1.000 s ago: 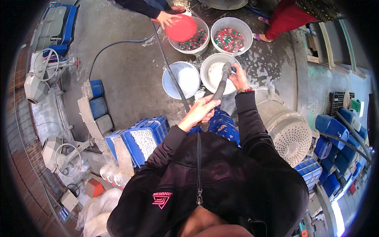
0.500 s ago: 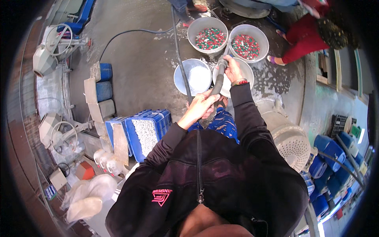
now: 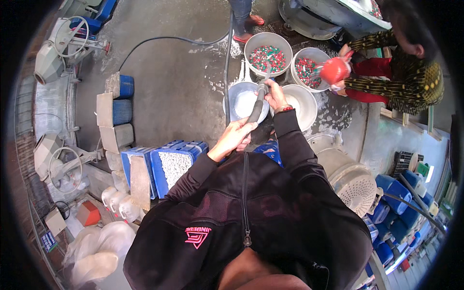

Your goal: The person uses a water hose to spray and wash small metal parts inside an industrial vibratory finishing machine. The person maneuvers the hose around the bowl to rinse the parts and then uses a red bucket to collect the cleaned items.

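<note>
Both my hands are closed round a dark grey hose that slants away from me. My left hand grips its nearer part, low in front of my jacket. Farther forward, my right hand wraps the hose near its outlet end. That end points at the far left bucket, which holds small red, green and white pieces; a pale streak shows at the outlet. Beneath the hose stand a bucket with a pale blue inside and, to its right, a whitish bucket.
A co-worker at the right holds a red basin over another bucket of coloured pieces. Another person's feet stand beyond. Blue crates, one with white pieces, are at left; a perforated tub is at right. The floor is wet.
The hose end has swung left, from between the two far buckets toward the far left one. The co-worker has leaned in with the red basin over the far right bucket.
</note>
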The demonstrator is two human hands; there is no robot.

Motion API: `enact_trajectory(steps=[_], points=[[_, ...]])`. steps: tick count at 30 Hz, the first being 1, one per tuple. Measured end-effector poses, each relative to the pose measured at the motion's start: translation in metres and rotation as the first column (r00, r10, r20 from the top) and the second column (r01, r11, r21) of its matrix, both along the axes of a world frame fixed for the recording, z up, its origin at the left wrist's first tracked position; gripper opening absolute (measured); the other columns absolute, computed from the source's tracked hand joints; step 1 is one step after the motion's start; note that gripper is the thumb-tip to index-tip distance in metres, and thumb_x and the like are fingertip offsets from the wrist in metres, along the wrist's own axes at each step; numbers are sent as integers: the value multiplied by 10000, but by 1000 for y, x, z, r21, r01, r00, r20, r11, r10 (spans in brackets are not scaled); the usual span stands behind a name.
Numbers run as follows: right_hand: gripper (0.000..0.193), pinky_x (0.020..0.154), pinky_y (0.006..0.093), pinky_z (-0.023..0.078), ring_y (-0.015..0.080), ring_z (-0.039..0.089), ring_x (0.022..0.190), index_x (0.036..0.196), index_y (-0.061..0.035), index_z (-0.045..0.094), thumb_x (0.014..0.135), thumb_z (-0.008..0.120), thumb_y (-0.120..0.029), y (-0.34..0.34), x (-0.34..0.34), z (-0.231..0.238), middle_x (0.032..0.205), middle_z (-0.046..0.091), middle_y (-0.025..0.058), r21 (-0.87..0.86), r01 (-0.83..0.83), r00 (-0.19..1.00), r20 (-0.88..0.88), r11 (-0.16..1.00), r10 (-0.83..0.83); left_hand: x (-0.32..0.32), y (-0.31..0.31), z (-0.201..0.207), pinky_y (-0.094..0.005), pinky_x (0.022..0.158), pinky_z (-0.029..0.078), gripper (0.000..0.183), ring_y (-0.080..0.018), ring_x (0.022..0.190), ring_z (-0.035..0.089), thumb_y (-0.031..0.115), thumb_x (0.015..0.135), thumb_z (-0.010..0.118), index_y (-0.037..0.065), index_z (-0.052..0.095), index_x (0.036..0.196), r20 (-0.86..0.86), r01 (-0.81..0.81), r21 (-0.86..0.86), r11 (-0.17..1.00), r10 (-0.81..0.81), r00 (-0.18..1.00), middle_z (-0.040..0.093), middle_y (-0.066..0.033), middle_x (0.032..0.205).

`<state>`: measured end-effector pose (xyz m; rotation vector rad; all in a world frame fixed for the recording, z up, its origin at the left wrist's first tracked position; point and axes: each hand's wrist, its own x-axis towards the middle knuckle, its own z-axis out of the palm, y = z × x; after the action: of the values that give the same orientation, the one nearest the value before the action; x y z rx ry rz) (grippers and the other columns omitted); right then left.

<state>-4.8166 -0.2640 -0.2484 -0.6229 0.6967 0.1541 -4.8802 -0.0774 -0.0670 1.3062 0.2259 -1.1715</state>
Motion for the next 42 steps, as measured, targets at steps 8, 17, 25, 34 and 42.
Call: enact_trajectory(steps=[8,17,25,34,42], points=[[235,613,452,546,272,543,732,916,106,496,764,516,-72,38,22,7,855,500,176,-15,53,998,15,998,-53,38,68,-8,-192,343,220,299,-28,375,267,207,862,491,54,478,1119,7,70,-101,992,-70,998,307,54,498],[224,599,421,541,232,538,732,910,77,500,778,527,-102,79,39,19,838,505,137,-41,132,991,25,990,-131,54,97,-11,-195,345,224,327,-34,378,283,233,861,499,63,465,1139,4,71,-160,985,-72,997,315,49,500],[225,596,444,540,235,532,751,926,54,506,760,546,-93,91,47,24,859,503,131,6,74,997,28,997,-74,46,97,-8,-203,338,247,180,-45,373,311,230,862,510,58,457,851,6,8,-113,994,-7,1000,370,20,506],[218,627,479,533,273,529,782,931,47,495,764,531,-88,52,14,-3,883,492,164,81,195,981,-13,978,-194,48,70,-10,-190,351,244,296,-36,401,314,230,867,506,52,469,1101,16,216,-84,973,-215,976,362,32,536],[178,666,473,522,250,524,807,930,33,488,801,478,-89,32,-22,15,888,506,150,35,274,960,-69,961,-271,38,45,-6,-192,356,240,340,-34,395,288,234,862,512,52,467,1145,38,321,-50,946,-319,947,318,58,521]])
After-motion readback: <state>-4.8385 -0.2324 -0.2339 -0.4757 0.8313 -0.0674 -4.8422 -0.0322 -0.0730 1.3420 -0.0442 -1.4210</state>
